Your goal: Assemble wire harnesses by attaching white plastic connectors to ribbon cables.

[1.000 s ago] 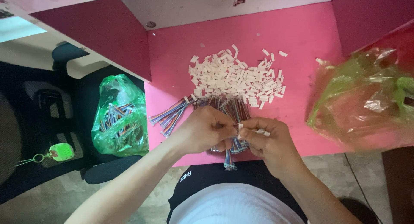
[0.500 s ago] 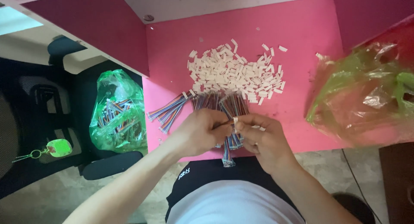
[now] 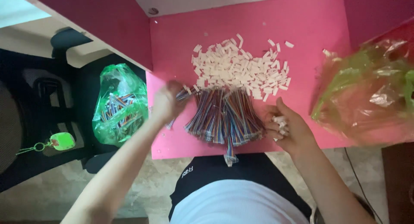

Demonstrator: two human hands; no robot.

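A fanned bundle of multicoloured ribbon wires (image 3: 224, 116) lies on the pink table (image 3: 310, 30) below a heap of small white plastic connectors (image 3: 239, 69), the blurred left hand (image 3: 166, 102) gripping a few wires, the right hand (image 3: 288, 128) curled around several connectors.

The scene is evenly and softly lit from above, glare is seen on the green plastic bag (image 3: 366, 94), and the left hand (image 3: 166, 101) is blurred by motion.

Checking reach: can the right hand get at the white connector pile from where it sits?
Probably yes. The right hand rests beside the ribbon cable bundle, and the white connector pile lies just beyond on the open pink table, nothing between.
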